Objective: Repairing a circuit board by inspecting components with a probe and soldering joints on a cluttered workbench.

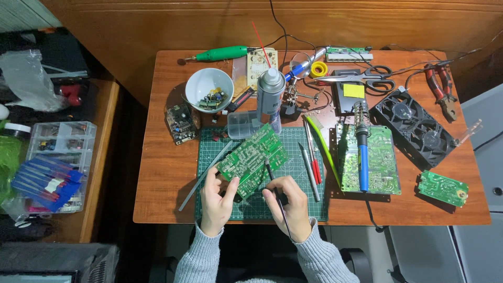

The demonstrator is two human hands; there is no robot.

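Left hand grips the near edge of the green circuit board, thumb and fingers pinched on its lower corner; board sits tilted on the green cutting mat, centre of the table, long axis running roughly 2 to 8 o'clock. Right hand is closed round a thin dark probe-like tool, tip touching the board's near edge, tail pointing toward 5 o'clock past the wrist. Can't tell the tool type. At 3 o'clock of the board, on the mat: tweezers and a red-handled screwdriver, side by side. Further at 3 o'clock: second green board with a blue-handled soldering iron lying across it. At 12 o'clock, just behind the board: grey spray can, upright. At 11 o'clock: white bowl of small components. Twin black fans at 2 o'clock, scissors behind them, red pliers at the far right corner. Small green board near the table's right edge.
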